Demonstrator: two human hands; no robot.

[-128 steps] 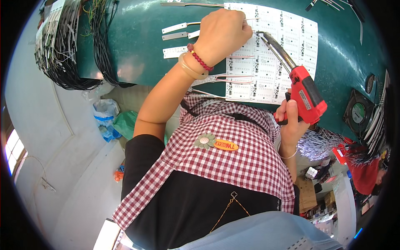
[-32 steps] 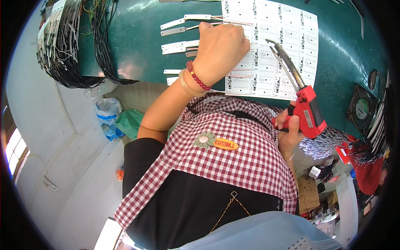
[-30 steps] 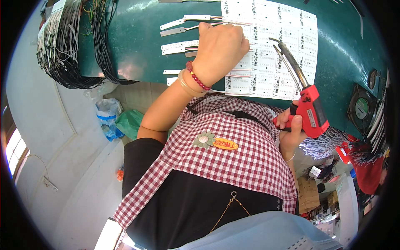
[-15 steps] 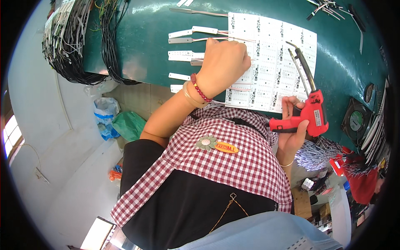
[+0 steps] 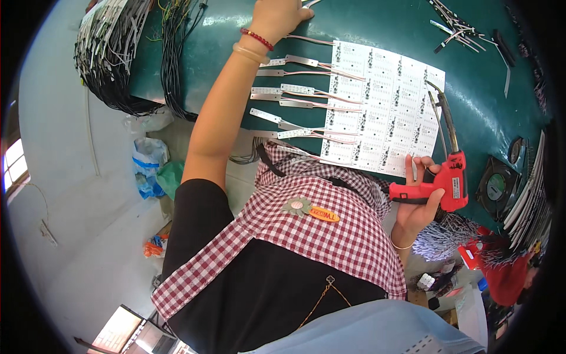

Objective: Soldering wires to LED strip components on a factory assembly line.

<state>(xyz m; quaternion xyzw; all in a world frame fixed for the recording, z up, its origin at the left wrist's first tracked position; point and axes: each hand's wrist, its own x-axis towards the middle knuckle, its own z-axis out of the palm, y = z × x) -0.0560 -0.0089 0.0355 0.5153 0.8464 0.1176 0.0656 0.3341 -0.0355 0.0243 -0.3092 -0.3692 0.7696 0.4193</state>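
At the table's far edge of view my left hand [image 5: 276,17] is stretched out, its thumb and a finger closed on a thin white strip [image 5: 312,3]; the other fingers are partly cut off by the picture's edge. My right hand [image 5: 420,206] grips the red handle of a soldering gun [image 5: 454,183]. The gun's slim metal tip points up over the right part of a white circuit board panel [image 5: 386,109], and a thin tube runs beside it. Pink and white wire pairs run from the panel's left side to several small white LED boards [image 5: 298,89].
Bundles of black cables [image 5: 112,59] hang over the green table's [image 5: 224,53] left edge. Cut strips [image 5: 457,26] lie at the far right. A black fan [image 5: 496,186] and grey wires [image 5: 525,189] sit at the right edge. Plastic bags [image 5: 147,168] stand below left.
My left hand has moved from above the panel's left side to the far side of the table, uncovering the wired boards. My right hand still holds the soldering gun, slightly lower in view.
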